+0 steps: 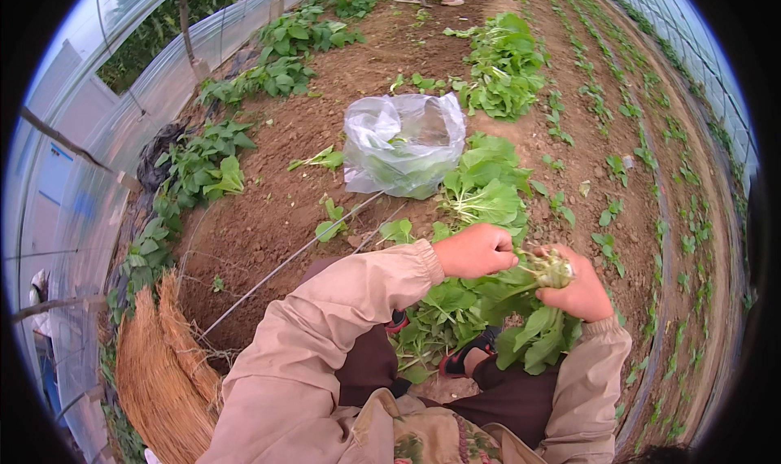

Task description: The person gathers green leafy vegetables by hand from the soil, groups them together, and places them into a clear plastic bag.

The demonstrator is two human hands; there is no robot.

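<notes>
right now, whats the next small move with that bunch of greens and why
Probably set the bunch of greens on the cut pile ahead. Both hands, left hand and right hand, hold it at the root end, leaves hanging, beside the plastic bag.

Under me is the bare brown soil (277,212) of the greenhouse floor, raked fine and dry. On it just ahead lies a clear plastic bag (403,143) with greens inside, and touching its right side a heap of cut leafy greens (484,183). A bigger pile of greens (500,69) lies farther up. A thin pipe (285,265) runs slantwise across the dirt to my left. A straw mat (154,366) lies at the left edge. Rows of small seedlings (618,171) grow on my right.
</notes>
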